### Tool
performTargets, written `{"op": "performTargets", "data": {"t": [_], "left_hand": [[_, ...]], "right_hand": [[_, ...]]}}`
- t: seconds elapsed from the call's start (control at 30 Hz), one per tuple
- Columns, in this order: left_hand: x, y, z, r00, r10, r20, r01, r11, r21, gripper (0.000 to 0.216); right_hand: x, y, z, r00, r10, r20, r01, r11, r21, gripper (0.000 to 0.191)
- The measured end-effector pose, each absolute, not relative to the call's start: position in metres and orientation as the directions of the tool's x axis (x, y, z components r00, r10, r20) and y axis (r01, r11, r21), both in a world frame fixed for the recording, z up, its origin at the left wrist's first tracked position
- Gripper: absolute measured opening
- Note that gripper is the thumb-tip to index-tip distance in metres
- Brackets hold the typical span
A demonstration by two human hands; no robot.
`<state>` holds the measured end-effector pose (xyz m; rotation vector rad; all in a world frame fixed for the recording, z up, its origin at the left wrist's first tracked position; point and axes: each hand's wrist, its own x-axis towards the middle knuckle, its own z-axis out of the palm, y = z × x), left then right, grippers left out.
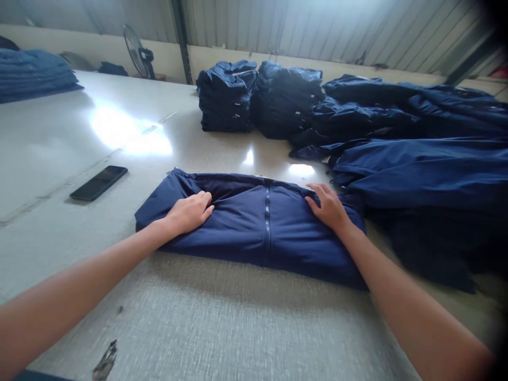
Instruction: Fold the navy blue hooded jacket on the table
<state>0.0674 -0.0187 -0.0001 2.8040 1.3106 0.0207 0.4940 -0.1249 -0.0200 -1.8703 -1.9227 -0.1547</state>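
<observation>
Under left hand (188, 214) and right hand (328, 207), open and well apart, folded navy jacket (254, 233) pressed flat, phone (99, 183) beyond left hand

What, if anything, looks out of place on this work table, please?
A ragged scrap, debris or damage, lies near the front of the work table. A black smartphone also lies beside the folded navy garment.
</observation>
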Motion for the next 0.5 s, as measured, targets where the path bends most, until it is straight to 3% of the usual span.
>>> {"op": "performTargets", "data": {"t": [0.13,0.23,0.33,0.43,0.5], "left_hand": [[0.067,-0.022,0.005,0.670,0.742,-0.013,0.742,-0.670,0.009,0.030],[0.066,-0.048,0.014,0.718,0.687,0.109,0.694,-0.720,-0.035,0.030],[0.057,-0.087,0.014,0.811,0.527,0.252,0.537,-0.843,0.034,0.034],[0.045,-0.114,0.006,0.891,0.392,0.228,0.374,-0.920,0.117,0.045],[0.038,-0.118,0.000,0.901,0.384,0.201,0.363,-0.922,0.134,0.057]], "right_hand": [[0.490,-0.143,-0.013,-0.049,0.922,0.384,0.968,0.139,-0.210,0.030],[0.496,-0.156,-0.014,-0.065,0.949,0.308,0.944,0.159,-0.289,0.036],[0.504,-0.167,-0.020,0.003,0.963,0.268,0.945,0.086,-0.317,0.045],[0.508,-0.174,-0.022,0.017,0.977,0.215,0.948,0.053,-0.313,0.050],[0.508,-0.177,-0.019,-0.005,0.985,0.175,0.948,0.060,-0.312,0.051]]}}
